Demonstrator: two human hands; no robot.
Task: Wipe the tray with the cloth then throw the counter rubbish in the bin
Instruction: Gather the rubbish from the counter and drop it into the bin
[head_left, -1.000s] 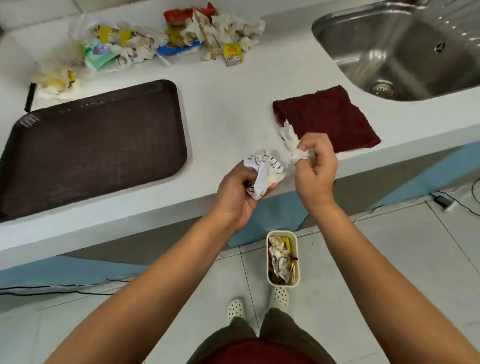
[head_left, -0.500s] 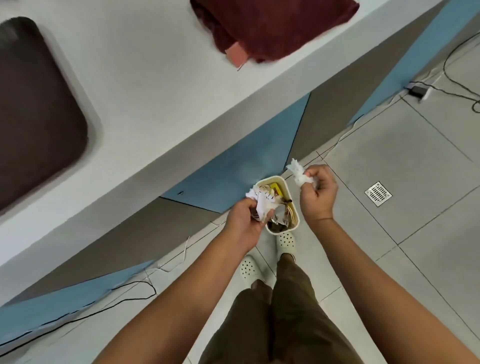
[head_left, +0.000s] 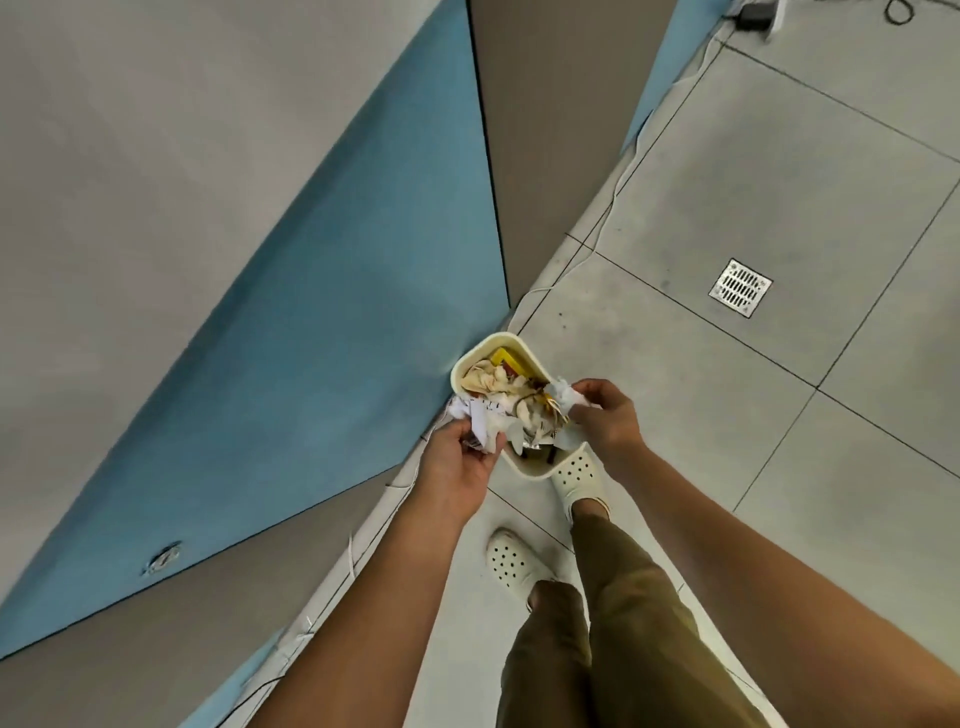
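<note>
A small cream bin (head_left: 524, 465) stands on the tiled floor just below the middle of the frame, tucked against the foot of the blue and grey counter front, and it is already heaped with crumpled paper and wrappers (head_left: 506, 387) up to its rim. The left hand (head_left: 462, 467) comes in from the lower left and grips a wad of white printed paper (head_left: 480, 418), fingers curled round it, right at the bin's left edge. The right hand (head_left: 605, 415) comes in from the lower right and pinches a smaller crumpled tissue (head_left: 566, 395) between thumb and fingertips over the right rim. Both scraps appear to be held directly above the opening so that a simple release would drop them inside rather than on the floor; with the bin this full, a loose piece could slide off the heap.

The person's feet in pale perforated clogs (head_left: 576, 473) stand close against the bin, one touching its near side, which suggests a bend down to reach it. A floor drain (head_left: 740, 287) sits in the tiles well apart at the upper right. The tray and cloth are out of view.
</note>
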